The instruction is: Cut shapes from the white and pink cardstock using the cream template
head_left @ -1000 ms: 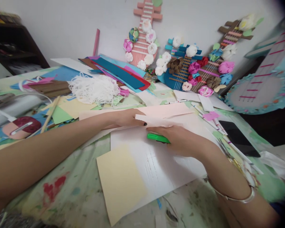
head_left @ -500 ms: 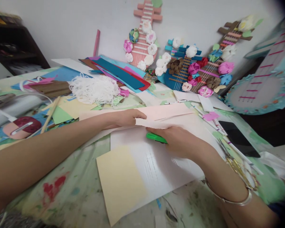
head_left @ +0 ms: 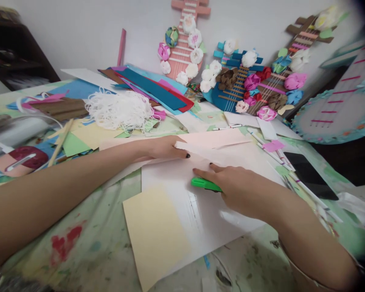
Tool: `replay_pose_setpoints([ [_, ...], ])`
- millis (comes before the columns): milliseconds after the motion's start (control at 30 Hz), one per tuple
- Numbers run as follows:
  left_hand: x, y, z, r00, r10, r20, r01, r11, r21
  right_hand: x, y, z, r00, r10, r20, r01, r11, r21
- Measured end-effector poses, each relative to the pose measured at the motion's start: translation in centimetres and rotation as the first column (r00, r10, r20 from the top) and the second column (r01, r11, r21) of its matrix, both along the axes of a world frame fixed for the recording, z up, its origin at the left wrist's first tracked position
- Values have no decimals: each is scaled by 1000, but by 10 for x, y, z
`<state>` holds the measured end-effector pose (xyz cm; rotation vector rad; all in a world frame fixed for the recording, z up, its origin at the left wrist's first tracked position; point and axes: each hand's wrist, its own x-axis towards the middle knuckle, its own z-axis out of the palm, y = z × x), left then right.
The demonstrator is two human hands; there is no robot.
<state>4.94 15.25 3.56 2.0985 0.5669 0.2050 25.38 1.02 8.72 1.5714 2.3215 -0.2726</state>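
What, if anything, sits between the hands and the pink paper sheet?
Nothing visible. The left hand presses directly on the pink paper sheet at its near edge. The right hand holds a green cutter against the white board, just below that edge.

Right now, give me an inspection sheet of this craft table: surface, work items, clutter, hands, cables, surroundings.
Surface: paint-stained table, mostly covered with paper.
Work items: pale pink paper under the left fingertips; green cutter in the right hand, over a white sheet; cream card lies on that sheet.
Clutter: white string tangle, coloured paper stack, pens, black phone.
Hands: left hand pressed flat on the pink paper; right hand closed around the cutter.
Cables: nothing seen.
Surroundings: paper guitars with flowers against a white wall; dark shelf at left.
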Motion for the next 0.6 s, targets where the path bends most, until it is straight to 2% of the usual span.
replay_pose_setpoints([
  [200,0,0,3,1000,3,3,-3,999,-48,-18,-7,-1,986,-40,162,14,987,159],
  [333,-1,0,1,1000,2,-3,-2,999,-42,-23,-2,-1,997,11,82,-18,997,80],
  [433,-1,1,1,1000,-16,3,16,1000,-11,-25,1,0,998,1,68,-3,1000,23],
  [600,-1,1,1,1000,20,-11,-20,997,-81,-23,3,-1,994,-37,99,38,999,-12],
])
